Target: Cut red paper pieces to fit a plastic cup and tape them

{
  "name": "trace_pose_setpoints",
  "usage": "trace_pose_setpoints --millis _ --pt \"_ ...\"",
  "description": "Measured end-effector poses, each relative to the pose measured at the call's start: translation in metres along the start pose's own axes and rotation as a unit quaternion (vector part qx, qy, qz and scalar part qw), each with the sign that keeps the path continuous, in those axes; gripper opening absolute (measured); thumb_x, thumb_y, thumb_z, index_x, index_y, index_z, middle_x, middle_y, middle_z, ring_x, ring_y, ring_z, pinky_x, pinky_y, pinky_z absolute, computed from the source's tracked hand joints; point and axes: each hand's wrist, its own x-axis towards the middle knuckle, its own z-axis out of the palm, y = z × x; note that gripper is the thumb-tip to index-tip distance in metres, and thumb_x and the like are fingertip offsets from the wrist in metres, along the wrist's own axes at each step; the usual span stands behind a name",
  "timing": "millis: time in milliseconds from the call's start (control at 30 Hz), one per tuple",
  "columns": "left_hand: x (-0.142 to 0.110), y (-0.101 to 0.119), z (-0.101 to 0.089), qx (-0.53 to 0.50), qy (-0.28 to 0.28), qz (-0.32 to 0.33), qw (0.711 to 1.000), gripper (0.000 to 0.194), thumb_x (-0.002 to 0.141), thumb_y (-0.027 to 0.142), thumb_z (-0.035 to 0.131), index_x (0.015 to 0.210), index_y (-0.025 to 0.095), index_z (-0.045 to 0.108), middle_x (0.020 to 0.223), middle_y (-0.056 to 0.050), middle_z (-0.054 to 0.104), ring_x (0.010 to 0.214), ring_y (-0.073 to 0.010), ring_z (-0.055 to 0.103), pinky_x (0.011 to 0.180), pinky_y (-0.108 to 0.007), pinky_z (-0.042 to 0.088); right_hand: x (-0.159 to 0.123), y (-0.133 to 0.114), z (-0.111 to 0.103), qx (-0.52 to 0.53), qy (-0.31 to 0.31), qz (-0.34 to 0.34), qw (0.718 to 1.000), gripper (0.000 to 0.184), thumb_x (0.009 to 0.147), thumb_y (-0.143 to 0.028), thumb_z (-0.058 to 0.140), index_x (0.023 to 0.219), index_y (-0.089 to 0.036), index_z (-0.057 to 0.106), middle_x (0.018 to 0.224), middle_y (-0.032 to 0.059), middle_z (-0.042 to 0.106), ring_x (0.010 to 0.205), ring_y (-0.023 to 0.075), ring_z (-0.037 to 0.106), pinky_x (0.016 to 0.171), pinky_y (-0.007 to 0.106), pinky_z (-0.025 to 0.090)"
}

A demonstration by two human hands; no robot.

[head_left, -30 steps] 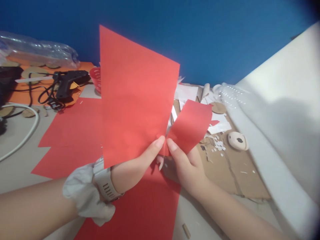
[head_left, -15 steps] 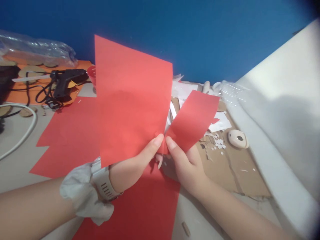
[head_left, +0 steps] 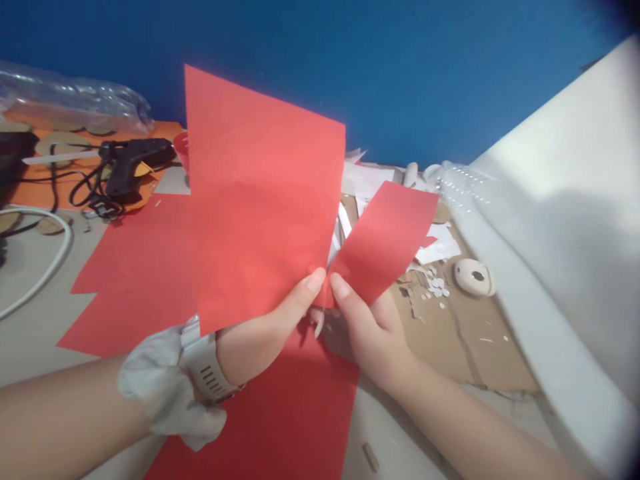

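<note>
I find the red sheet (head_left: 265, 193) raised above the tabletop (head_left: 35, 340), pinched low in my left hand (head_left: 270, 340), its narrower strip (head_left: 387, 233) pinched in my right hand (head_left: 373, 337); uneven pulling could, I judge, send the split astray.

Light is moderate, brightest on the smooth white panel (head_left: 580, 133) at upper right, with a soft grey shadow lower down. The raised, bright red paper sheet (head_left: 255, 213) is evenly lit; the flat, dark red paper (head_left: 285, 407) at bottom centre lies shaded. Glints mark the clear plastic bottle (head_left: 75, 97). Fine detail is soft; the upper-right corner blackens.
</note>
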Motion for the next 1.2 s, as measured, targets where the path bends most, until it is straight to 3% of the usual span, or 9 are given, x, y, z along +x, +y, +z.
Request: trace_pose_setpoints --millis 133,333,500,600,667,733,900,1067,1200 --pt "0.002 0.002 -0.002 0.001 -0.028 -0.018 0.999 0.039 0.078 0.053 0.052 0.046 0.030 0.059 0.074 0.006 0.071 0.084 -0.0196 0.065 0.106 -0.037 0.035 0.001 0.000 0.000 -0.007 -0.001 -0.011 1.000 0.032 0.093 -0.029 0.039 0.066 -0.022 0.055 0.061 -0.0007 0.056 0.068 0.0154 0.060 0.074 0.032 0.047" --pt "0.003 0.002 -0.004 -0.021 -0.065 -0.041 0.997 0.042 0.080 0.051 0.051 0.047 0.026 0.058 0.073 0.005 0.069 0.084 -0.0178 0.062 0.107 -0.034 0.030 0.001 0.003 -0.001 0.012 -0.002 -0.016 1.000 0.031 0.092 -0.026 0.041 0.066 -0.021 0.056 0.061 -0.0003 0.057 0.066 0.0142 0.059 0.075 0.032 0.047" --pt "0.004 0.004 -0.008 -0.036 -0.091 -0.008 0.995 0.045 0.084 0.046 0.047 0.047 0.024 0.058 0.067 0.005 0.067 0.079 -0.0151 0.061 0.107 -0.029 0.028 0.001 0.004 -0.003 0.031 -0.011 -0.020 0.999 0.032 0.092 -0.027 0.042 0.064 -0.021 0.055 0.062 -0.0002 0.056 0.061 0.0135 0.058 0.069 0.031 0.048" --pt "0.006 0.005 -0.013 -0.078 -0.174 -0.003 0.982 0.047 0.088 0.046 0.040 0.051 0.023 0.059 0.067 0.005 0.068 0.074 -0.0134 0.062 0.100 -0.024 0.036 0.000 0.003 -0.004 0.022 -0.021 -0.023 0.999 0.035 0.093 -0.028 0.041 0.063 -0.020 0.056 0.061 0.0003 0.055 0.068 0.0147 0.059 0.076 0.033 0.046" --pt "0.008 0.006 -0.016 -0.096 -0.240 -0.018 0.966 0.050 0.089 0.046 0.036 0.052 0.022 0.060 0.065 0.004 0.067 0.069 -0.0134 0.063 0.090 -0.023 0.044 -0.001 0.000 -0.005 0.031 -0.034 -0.017 0.999 0.033 0.093 -0.027 0.041 0.066 -0.020 0.057 0.061 -0.0001 0.054 0.065 0.0140 0.058 0.074 0.032 0.047" --pt "0.008 0.006 -0.017 -0.099 -0.265 -0.040 0.958 0.052 0.090 0.046 0.034 0.052 0.022 0.059 0.060 0.004 0.065 0.065 -0.0132 0.063 0.082 -0.022 0.048 -0.001 -0.002 -0.006 0.050 -0.051 -0.020 0.997 0.030 0.093 -0.026 0.041 0.069 -0.020 0.058 0.062 -0.0002 0.055 0.061 0.0129 0.057 0.066 0.030 0.048" --pt "0.007 0.005 -0.015 -0.130 -0.239 -0.065 0.960 0.051 0.088 0.050 0.035 0.050 0.021 0.054 0.056 0.006 0.062 0.059 -0.0102 0.060 0.080 -0.018 0.048 -0.001 -0.006 -0.009 0.068 -0.082 -0.020 0.994 0.026 0.092 -0.024 0.043 0.071 -0.020 0.058 0.067 0.0003 0.055 0.058 0.0108 0.053 0.057 0.026 0.046" --pt "0.006 0.003 -0.011 -0.101 -0.199 -0.025 0.974 0.046 0.087 0.046 0.042 0.051 0.022 0.056 0.063 0.007 0.065 0.068 -0.0101 0.062 0.096 -0.018 0.037 0.001 -0.002 -0.011 0.059 -0.073 -0.021 0.995 0.032 0.092 -0.024 0.042 0.064 -0.019 0.056 0.060 -0.0003 0.054 0.054 0.0112 0.053 0.053 0.026 0.044" --pt "0.006 0.001 -0.008 -0.096 -0.218 -0.047 0.970 0.049 0.086 0.051 0.040 0.048 0.024 0.055 0.060 0.010 0.064 0.061 -0.0091 0.059 0.099 -0.019 0.034 0.002 -0.001 -0.011 0.088 -0.071 -0.021 0.993 0.033 0.092 -0.025 0.042 0.062 -0.019 0.054 0.057 -0.0011 0.050 0.054 0.0119 0.054 0.050 0.026 0.044"
